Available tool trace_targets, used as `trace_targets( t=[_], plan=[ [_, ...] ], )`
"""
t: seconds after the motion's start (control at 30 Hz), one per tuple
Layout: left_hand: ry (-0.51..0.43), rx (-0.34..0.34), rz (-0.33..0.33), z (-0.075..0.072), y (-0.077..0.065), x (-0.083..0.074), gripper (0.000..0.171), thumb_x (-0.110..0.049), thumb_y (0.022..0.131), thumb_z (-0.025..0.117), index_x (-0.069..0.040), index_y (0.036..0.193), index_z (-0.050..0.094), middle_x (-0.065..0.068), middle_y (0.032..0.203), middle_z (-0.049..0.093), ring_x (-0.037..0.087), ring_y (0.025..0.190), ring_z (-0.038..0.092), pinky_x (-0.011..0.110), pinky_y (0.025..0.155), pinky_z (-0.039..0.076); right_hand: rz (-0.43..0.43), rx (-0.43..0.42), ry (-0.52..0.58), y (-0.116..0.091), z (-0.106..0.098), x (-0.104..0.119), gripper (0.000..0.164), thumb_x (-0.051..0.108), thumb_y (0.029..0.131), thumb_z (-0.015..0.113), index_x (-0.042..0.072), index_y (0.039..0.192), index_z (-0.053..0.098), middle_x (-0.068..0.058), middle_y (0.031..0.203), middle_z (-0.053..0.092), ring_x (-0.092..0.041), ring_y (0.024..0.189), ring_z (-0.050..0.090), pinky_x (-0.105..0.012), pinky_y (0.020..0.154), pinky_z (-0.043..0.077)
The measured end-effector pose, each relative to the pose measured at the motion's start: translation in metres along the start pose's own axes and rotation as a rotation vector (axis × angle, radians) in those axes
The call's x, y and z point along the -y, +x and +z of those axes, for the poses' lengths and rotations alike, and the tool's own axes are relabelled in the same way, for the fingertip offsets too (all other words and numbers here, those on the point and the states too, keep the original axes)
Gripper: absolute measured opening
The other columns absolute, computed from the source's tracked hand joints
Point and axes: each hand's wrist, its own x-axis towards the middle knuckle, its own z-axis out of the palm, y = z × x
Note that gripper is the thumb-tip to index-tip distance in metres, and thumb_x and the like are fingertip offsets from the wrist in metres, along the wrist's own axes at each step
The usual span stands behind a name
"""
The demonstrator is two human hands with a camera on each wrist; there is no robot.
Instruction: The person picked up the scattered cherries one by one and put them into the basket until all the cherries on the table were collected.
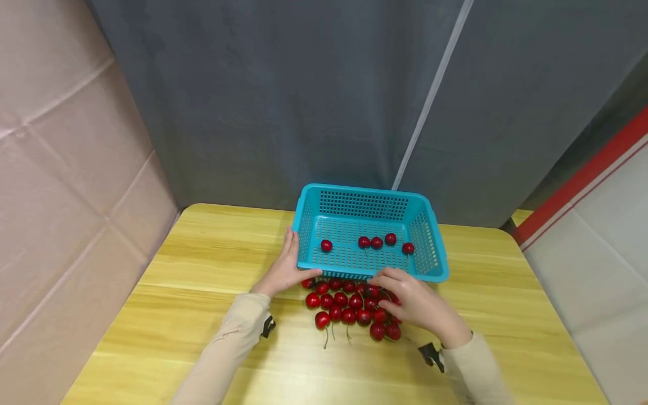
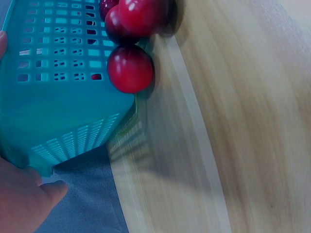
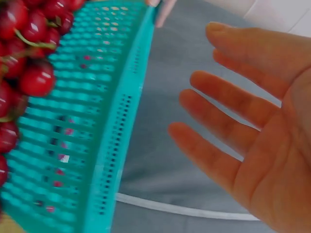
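A turquoise plastic basket (image 1: 354, 270) with perforated walls stands on the table, a few cherries (image 1: 377, 243) spread over its floor. My left hand (image 1: 284, 270) rests against its front left corner, fingers straight along the left side and thumb along the front; the left wrist view shows the basket's corner (image 2: 63, 111) between thumb and fingers. A pile of red cherries (image 1: 341, 299), some with stems, lies in front of the basket. Above the right part of this pile is my right hand (image 1: 412, 298). In the right wrist view its fingers (image 3: 214, 114) are spread, holding nothing.
The wooden table (image 1: 212, 253) ends just behind the basket, against a dark grey curtain (image 1: 283, 101). A pale wall covering (image 1: 66, 185) borders the left side. On the right stands a white panel with a red edge (image 1: 572, 180).
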Motion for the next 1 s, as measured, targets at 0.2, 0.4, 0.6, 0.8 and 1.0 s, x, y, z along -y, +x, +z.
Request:
trace_targets(
  t=[0.2,0.4,0.6,0.8,1.0],
  plan=[
    [0.004,0.0,0.002,-0.001,0.0,-0.001,0.119,-0.061,0.069,0.066,-0.002,0.144,-0.005,0.005,0.15,-0.022,0.024,0.138,-0.01,0.045,0.108,0.02,0.101,0.074,0.076,-0.023,0.021,0.007,0.031,0.008,0.072,0.075,0.007,0.102,0.065,-0.001,0.1,0.062,-0.017,0.094,0.057,-0.029,0.077,0.052],
    [0.001,0.002,-0.005,-0.001,0.0,0.001,0.12,-0.064,0.068,0.065,-0.004,0.144,-0.006,0.003,0.15,-0.022,0.022,0.138,-0.01,0.044,0.108,0.021,0.15,0.12,0.086,-0.037,0.045,0.006,0.028,0.005,0.071,0.074,0.007,0.098,0.067,-0.001,0.099,0.062,-0.019,0.093,0.057,-0.033,0.078,0.052],
    [-0.005,0.0,-0.007,0.0,0.0,0.001,0.121,-0.065,0.067,0.065,-0.004,0.144,-0.006,0.004,0.15,-0.021,0.022,0.138,-0.01,0.044,0.108,0.02,0.139,0.114,0.089,-0.043,0.069,0.0,0.027,-0.001,0.069,0.07,0.007,0.094,0.068,0.001,0.095,0.06,-0.016,0.09,0.056,-0.031,0.078,0.051],
    [-0.009,-0.003,-0.007,0.0,0.0,0.001,0.123,-0.067,0.066,0.064,-0.004,0.144,-0.006,0.004,0.15,-0.021,0.023,0.138,-0.01,0.044,0.107,0.021,0.125,0.096,0.035,-0.045,0.084,-0.003,0.027,-0.004,0.066,0.07,0.008,0.09,0.069,0.003,0.092,0.059,-0.014,0.087,0.054,-0.028,0.076,0.051],
    [-0.011,-0.001,-0.011,0.001,0.0,0.001,0.121,-0.065,0.067,0.065,-0.005,0.144,-0.007,0.003,0.15,-0.022,0.021,0.138,-0.01,0.044,0.108,0.021,0.12,0.097,0.02,-0.045,0.093,-0.005,0.026,-0.006,0.066,0.069,0.009,0.087,0.069,0.004,0.088,0.058,-0.013,0.084,0.055,-0.027,0.076,0.051]
  ],
)
